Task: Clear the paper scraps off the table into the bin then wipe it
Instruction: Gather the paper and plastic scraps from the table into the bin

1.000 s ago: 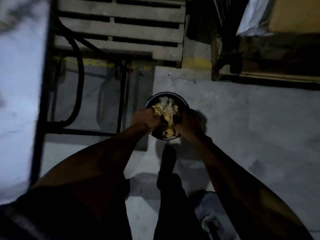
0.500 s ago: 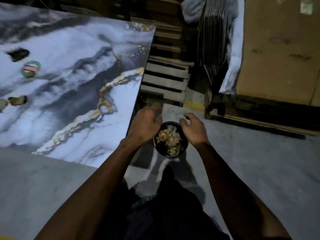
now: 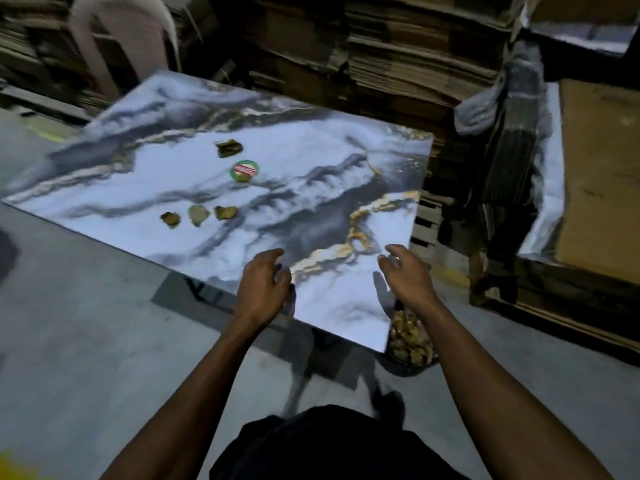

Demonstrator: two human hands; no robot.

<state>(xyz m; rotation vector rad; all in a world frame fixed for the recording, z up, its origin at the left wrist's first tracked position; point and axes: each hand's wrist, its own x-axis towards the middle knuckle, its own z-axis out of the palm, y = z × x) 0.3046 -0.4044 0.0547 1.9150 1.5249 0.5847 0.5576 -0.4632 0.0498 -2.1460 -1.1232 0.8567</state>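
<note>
The marble-patterned table [image 3: 311, 188] fills the middle of the view. Three crumpled brown paper scraps lie in a row near its left edge: one [image 3: 170, 219], one [image 3: 198, 214], one [image 3: 225, 212]. A darker scrap [image 3: 229, 148] lies farther back, with a round green and red lid-like object [image 3: 245, 171] between. My left hand [image 3: 265, 287] hovers at the table's near edge, fingers apart, empty. My right hand [image 3: 406, 276] is over the near right corner, also open and empty. The dark bin [image 3: 412, 344], full of scraps, stands on the floor under that corner, partly hidden by my right arm.
Stacks of flattened cardboard [image 3: 398, 57] rise behind the table. A wrapped pallet load [image 3: 595, 174] stands at the right, with a wooden pallet [image 3: 427, 220] beside the table. A pale plastic chair [image 3: 124, 39] is at the back left. Grey concrete floor [image 3: 86, 323] lies at the left.
Both hands rose from the bin, where they held scraps, up to the table's near corner, now empty. My view swung up from the floor to the tabletop.
</note>
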